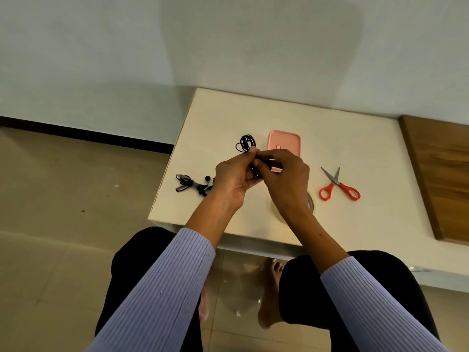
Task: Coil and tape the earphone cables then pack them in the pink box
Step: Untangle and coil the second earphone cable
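Above the white table (342, 138), my left hand (234, 175) and my right hand (285, 174) meet and together pinch a black coiled earphone cable (245, 143). Its loops stick up past my fingertips; the lower part is hidden between my fingers. Just behind my right hand lies the pink box (284, 141), shut, its near end covered by my fingers. A second black earphone bundle (193, 185) lies on the table left of my left hand.
Red-handled scissors (338, 188) lie right of my hands. A clear tape roll (310, 203) peeks out under my right wrist. A wooden board (441, 174) borders the table at right. My knees and bare feet are below the table's front edge.
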Available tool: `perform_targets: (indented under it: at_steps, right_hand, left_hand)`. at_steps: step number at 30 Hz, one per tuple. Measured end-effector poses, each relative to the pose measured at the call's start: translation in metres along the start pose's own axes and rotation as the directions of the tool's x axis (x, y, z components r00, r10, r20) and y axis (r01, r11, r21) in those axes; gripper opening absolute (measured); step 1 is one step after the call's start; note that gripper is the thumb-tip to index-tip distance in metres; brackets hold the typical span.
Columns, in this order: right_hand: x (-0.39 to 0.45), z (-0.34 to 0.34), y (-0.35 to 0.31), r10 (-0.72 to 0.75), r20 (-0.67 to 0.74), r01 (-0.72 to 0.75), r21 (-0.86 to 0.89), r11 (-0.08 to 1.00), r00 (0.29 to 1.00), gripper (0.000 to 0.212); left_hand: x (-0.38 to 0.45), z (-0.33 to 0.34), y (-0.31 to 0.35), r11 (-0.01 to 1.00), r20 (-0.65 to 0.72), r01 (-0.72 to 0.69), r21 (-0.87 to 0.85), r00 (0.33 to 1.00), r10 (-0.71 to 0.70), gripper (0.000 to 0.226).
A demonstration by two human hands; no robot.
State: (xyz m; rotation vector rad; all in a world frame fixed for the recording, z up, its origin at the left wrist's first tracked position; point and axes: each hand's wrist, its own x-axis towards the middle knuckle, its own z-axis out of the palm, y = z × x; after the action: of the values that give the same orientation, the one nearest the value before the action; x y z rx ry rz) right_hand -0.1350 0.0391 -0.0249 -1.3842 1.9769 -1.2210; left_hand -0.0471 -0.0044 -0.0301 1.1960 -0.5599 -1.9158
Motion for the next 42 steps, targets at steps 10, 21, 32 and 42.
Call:
perform_targets:
  at_steps: [10,21,32,42]
  right_hand:
    - [0.008,-0.009,0.001,-0.005,0.041,0.003,0.053,0.999,0.999,0.018]
    - [0.010,-0.009,-0.002,0.049,0.047,-0.055,0.124,0.991,0.998,0.011]
    - [0.007,-0.009,-0.004,0.000,0.109,-0.003,0.025,1.000,0.994,0.015]
    - [0.007,-0.013,0.003,-0.082,0.117,0.073,0.075,0.995,0.990,0.017]
  left_hand:
    - [-0.003,-0.001,0.001,1.000,0.112,0.001,-0.006,0.994,0.000,0.021]
    - [-0.005,0.006,0.003,0.999,0.009,-0.028,-0.015,1.000,0.029,0.020]
    - [-0.004,0.005,0.003,1.000,-0.058,0.000,-0.016,0.998,-0.001,0.012]
    - [-0.005,-0.002,0.005,0.997,0.075,-0.017,0.070,0.997,0.012,0.017]
